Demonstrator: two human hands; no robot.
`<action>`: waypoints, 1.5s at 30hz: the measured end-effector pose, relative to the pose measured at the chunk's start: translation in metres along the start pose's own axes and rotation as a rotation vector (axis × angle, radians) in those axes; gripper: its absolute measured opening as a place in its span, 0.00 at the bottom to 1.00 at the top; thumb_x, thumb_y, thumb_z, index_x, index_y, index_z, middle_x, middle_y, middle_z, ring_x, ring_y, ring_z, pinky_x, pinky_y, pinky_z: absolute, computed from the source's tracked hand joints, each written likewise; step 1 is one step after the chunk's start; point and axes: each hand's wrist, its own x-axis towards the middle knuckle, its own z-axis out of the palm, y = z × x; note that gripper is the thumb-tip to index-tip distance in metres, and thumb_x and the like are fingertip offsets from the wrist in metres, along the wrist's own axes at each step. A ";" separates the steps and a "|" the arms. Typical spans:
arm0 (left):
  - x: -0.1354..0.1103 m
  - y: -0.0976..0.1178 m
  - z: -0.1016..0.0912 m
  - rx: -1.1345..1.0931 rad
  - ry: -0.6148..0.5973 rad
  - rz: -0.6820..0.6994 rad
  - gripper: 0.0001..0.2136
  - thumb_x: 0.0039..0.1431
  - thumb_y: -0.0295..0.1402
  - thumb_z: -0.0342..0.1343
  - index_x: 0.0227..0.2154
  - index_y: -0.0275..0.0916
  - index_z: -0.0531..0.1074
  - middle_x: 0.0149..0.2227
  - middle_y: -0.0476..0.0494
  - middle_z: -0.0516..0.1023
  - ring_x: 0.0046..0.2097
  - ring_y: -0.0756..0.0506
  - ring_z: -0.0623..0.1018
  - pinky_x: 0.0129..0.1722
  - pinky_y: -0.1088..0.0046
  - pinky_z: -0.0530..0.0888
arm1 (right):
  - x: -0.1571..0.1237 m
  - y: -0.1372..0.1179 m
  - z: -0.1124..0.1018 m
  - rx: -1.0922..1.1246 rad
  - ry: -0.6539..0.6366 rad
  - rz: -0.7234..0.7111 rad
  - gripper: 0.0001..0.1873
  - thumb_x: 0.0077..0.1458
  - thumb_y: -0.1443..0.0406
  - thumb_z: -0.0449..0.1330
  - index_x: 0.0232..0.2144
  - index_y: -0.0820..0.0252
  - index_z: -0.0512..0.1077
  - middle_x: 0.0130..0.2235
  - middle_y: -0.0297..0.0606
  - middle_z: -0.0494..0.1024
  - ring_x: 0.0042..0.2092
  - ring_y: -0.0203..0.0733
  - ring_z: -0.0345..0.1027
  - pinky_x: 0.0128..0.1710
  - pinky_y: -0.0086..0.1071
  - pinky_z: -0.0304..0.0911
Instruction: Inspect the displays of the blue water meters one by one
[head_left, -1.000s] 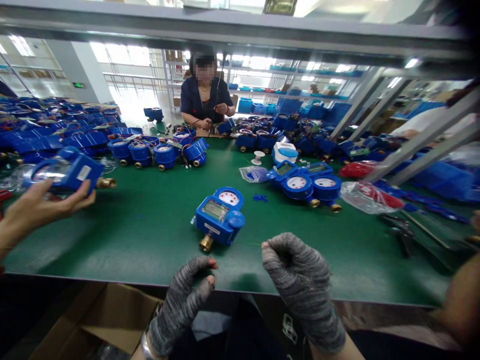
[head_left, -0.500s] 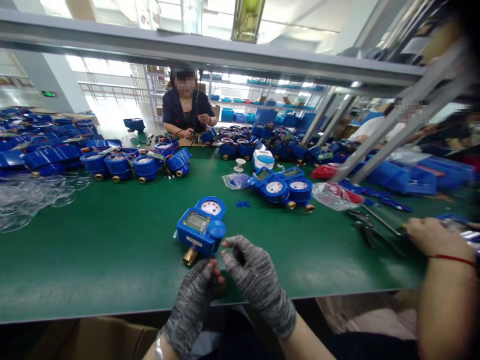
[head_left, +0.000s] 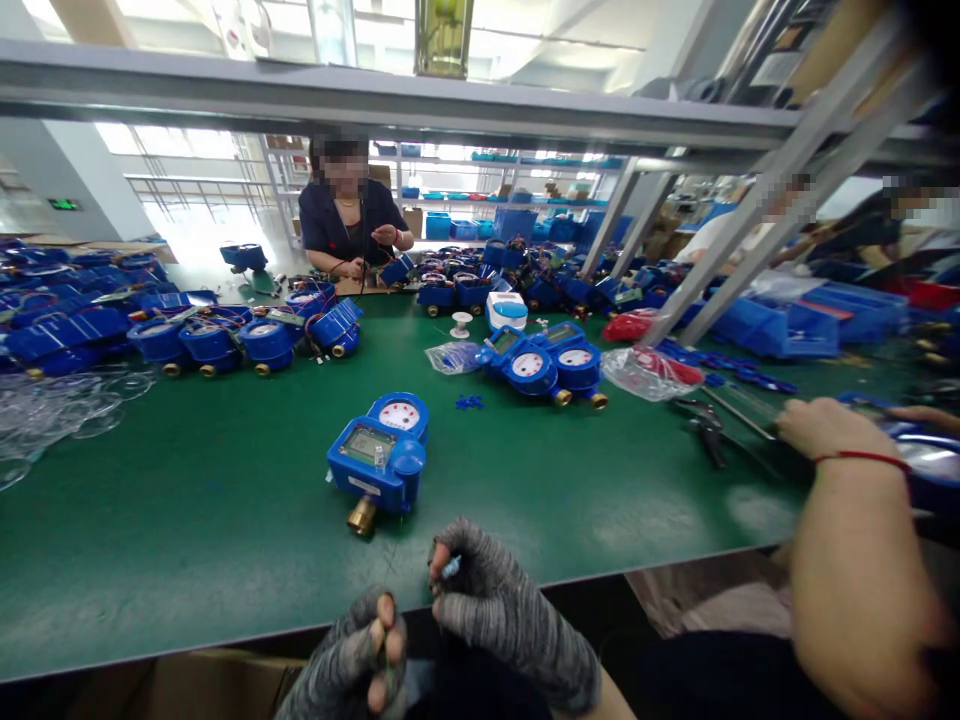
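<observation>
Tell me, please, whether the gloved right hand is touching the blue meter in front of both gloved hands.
Apart. The head view shows green table plainly between the gloved right hand and the blue meter.

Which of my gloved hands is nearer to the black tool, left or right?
Right. Your right hand is nearer the camera and left of the black tool; your left hand is farther left and lower in view.

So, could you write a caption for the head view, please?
Gloved left hand pinching a green thread, gloved right hand holding a pale-blue piece, before a blue meter on a green table.
</observation>
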 end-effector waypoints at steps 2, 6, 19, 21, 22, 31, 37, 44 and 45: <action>0.010 -0.004 0.008 -0.037 -0.034 0.085 0.11 0.46 0.37 0.72 0.30 0.42 0.77 0.31 0.48 0.75 0.25 0.54 0.71 0.24 0.80 0.64 | -0.004 0.005 0.000 -0.020 0.077 -0.017 0.13 0.46 0.65 0.68 0.35 0.58 0.69 0.30 0.30 0.72 0.29 0.32 0.64 0.28 0.25 0.59; 0.024 -0.006 0.020 0.036 -0.018 0.228 0.11 0.47 0.36 0.71 0.32 0.40 0.77 0.32 0.47 0.75 0.27 0.52 0.72 0.27 0.77 0.69 | -0.014 0.006 -0.003 -0.014 0.184 0.007 0.14 0.53 0.57 0.66 0.38 0.60 0.73 0.34 0.38 0.77 0.34 0.38 0.71 0.34 0.30 0.65; 0.031 -0.007 0.035 0.273 0.233 0.495 0.11 0.48 0.35 0.70 0.33 0.39 0.77 0.31 0.48 0.76 0.29 0.51 0.73 0.33 0.76 0.72 | -0.025 0.003 0.002 0.129 0.106 0.005 0.16 0.53 0.53 0.66 0.39 0.57 0.78 0.39 0.42 0.81 0.42 0.47 0.76 0.46 0.42 0.70; 0.030 -0.007 0.034 0.309 0.220 0.508 0.09 0.50 0.34 0.68 0.33 0.38 0.76 0.31 0.47 0.76 0.30 0.51 0.73 0.34 0.76 0.72 | -0.022 0.010 0.000 0.073 0.142 -0.019 0.14 0.53 0.54 0.66 0.37 0.58 0.78 0.39 0.42 0.80 0.41 0.47 0.75 0.46 0.41 0.70; 0.030 -0.007 0.034 0.328 0.212 0.512 0.09 0.51 0.34 0.68 0.33 0.38 0.76 0.31 0.47 0.76 0.30 0.50 0.73 0.34 0.76 0.72 | -0.021 0.015 -0.002 0.065 0.169 -0.033 0.14 0.51 0.55 0.68 0.37 0.57 0.77 0.39 0.41 0.80 0.42 0.46 0.75 0.46 0.41 0.70; 0.030 -0.010 0.042 0.447 0.257 0.583 0.08 0.49 0.35 0.69 0.30 0.39 0.78 0.32 0.47 0.78 0.29 0.50 0.75 0.32 0.76 0.74 | -0.015 0.036 -0.006 0.058 0.315 -0.088 0.22 0.41 0.60 0.73 0.38 0.56 0.71 0.37 0.36 0.75 0.37 0.41 0.71 0.40 0.36 0.69; 0.027 -0.008 0.049 0.492 0.323 0.630 0.09 0.47 0.36 0.70 0.29 0.39 0.79 0.33 0.44 0.80 0.32 0.47 0.77 0.32 0.75 0.75 | -0.016 0.034 -0.002 0.026 0.324 -0.122 0.20 0.44 0.62 0.71 0.38 0.55 0.69 0.37 0.35 0.73 0.37 0.40 0.70 0.40 0.35 0.69; 0.028 -0.010 0.045 0.506 0.311 0.642 0.08 0.47 0.34 0.70 0.29 0.39 0.78 0.33 0.44 0.81 0.32 0.47 0.78 0.33 0.76 0.75 | -0.016 0.037 -0.001 0.005 0.305 -0.150 0.19 0.45 0.63 0.70 0.38 0.55 0.68 0.37 0.34 0.72 0.37 0.39 0.69 0.40 0.34 0.68; 0.029 -0.010 0.045 0.508 0.307 0.640 0.08 0.48 0.34 0.70 0.29 0.39 0.78 0.33 0.44 0.81 0.32 0.47 0.78 0.33 0.75 0.75 | -0.016 0.038 -0.001 -0.007 0.304 -0.157 0.19 0.46 0.64 0.70 0.38 0.55 0.68 0.37 0.34 0.72 0.37 0.39 0.69 0.40 0.34 0.68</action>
